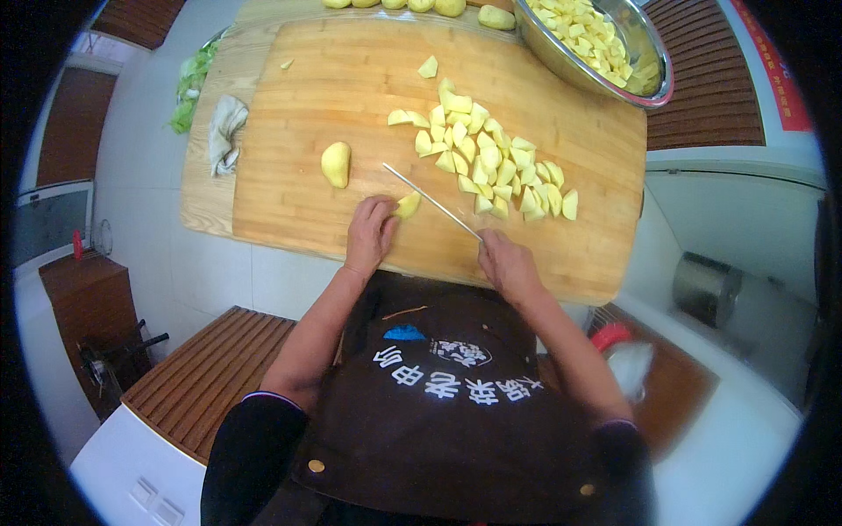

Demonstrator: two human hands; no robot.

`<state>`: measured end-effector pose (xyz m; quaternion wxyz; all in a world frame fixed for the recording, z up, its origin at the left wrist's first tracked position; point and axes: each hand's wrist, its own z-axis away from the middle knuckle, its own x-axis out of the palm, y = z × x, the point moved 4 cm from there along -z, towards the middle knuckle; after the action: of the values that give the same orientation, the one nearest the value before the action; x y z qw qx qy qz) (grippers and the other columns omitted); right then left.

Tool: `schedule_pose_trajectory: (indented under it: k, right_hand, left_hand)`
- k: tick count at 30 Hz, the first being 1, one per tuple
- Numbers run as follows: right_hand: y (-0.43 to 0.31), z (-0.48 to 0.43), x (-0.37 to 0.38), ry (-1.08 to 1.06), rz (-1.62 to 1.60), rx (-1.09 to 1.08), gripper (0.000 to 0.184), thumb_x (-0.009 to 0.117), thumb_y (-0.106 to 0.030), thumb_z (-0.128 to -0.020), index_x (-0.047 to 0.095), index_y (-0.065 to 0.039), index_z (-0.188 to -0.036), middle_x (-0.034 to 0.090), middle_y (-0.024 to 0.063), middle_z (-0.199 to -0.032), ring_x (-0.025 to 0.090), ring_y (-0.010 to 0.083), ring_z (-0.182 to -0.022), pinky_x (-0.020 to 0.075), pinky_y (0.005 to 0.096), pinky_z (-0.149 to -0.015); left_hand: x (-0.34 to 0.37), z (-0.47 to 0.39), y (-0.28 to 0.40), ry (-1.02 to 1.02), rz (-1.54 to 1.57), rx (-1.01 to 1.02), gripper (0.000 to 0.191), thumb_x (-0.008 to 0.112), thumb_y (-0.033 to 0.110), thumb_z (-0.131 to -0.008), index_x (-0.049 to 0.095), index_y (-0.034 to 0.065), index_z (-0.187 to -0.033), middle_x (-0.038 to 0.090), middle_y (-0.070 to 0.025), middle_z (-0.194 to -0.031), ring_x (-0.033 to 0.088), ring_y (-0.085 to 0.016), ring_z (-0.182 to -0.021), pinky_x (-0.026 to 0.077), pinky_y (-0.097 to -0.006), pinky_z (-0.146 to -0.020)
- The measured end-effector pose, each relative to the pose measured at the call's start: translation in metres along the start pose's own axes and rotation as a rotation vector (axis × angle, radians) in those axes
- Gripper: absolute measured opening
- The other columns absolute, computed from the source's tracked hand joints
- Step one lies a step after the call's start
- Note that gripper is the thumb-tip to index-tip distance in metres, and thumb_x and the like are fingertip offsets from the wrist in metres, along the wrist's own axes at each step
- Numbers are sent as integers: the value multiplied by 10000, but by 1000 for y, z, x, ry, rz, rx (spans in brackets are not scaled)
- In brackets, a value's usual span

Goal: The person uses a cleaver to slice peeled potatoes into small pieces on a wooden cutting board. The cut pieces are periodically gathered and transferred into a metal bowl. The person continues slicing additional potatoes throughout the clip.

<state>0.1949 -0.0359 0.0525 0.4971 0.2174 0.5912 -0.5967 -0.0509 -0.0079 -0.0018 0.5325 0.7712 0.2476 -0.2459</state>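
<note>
My right hand (508, 264) grips the handle of a kitchen knife (431, 198), whose blade is seen nearly edge-on and points up and to the left over a wooden cutting board (289, 98). My left hand (371, 230) has its fingertips on a peeled potato piece (408, 205), just left of the blade. Above and left of that hand lies a larger peeled potato piece (336, 164). Many cut potato chunks (488, 158) are heaped right of the knife, and a single chunk (428, 67) lies apart above them.
A metal bowl (648, 98) of cut potatoes stands at the board's upper right corner. Several whole potatoes (450, 7) line the far edge. A crumpled cloth (225, 131) lies on the table left of the board, with leafy greens (191, 82) in a container beyond it.
</note>
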Motion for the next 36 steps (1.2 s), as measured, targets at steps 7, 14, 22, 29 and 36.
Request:
schedule_pose_trajectory:
  k: [7, 14, 22, 29, 36]
  right_hand:
    - [-6, 13, 7, -99, 34, 20, 123, 530, -135, -895, 505, -64, -991, 592, 172, -870, 642, 386, -763, 527, 503, -623]
    - [-9, 17, 8, -66, 60, -39, 137, 547, -116, -878, 504, -54, -991, 582, 157, -881, 640, 376, -728, 534, 483, -592]
    - [-8, 14, 5, -82, 46, -5, 172, 561, -128, -891, 520, -66, -1047, 593, 163, -867, 632, 377, -732, 522, 481, -618]
    - [-9, 15, 7, -87, 35, 45, 167, 559, -141, -902, 525, -78, -1053, 591, 171, -863, 619, 397, -733, 508, 493, -632]
    - [-8, 15, 11, -90, 34, 54, 154, 559, -143, -897, 510, -82, -1030, 586, 171, -857, 615, 406, -733, 504, 501, -632]
  left_hand:
    - [34, 17, -3, 44, 238, -430, 120, 638, -35, -836, 560, 12, -913, 554, -92, -814, 585, -180, -667, 491, -288, -632]
    - [41, 23, -6, 131, 395, -567, 118, 632, -35, -823, 562, 13, -905, 558, -60, -744, 553, -135, -645, 481, -273, -613]
    - [41, 20, -4, 130, 378, -565, 116, 643, -17, -816, 553, 9, -884, 548, -46, -735, 534, -121, -642, 471, -268, -606]
    - [40, 22, -6, 138, 286, -519, 108, 642, 0, -809, 548, 12, -860, 531, -76, -716, 541, -165, -624, 470, -297, -599]
    - [44, 25, -10, 115, 305, -586, 111, 644, 8, -807, 547, 17, -861, 542, -92, -727, 554, -184, -628, 471, -301, -602]
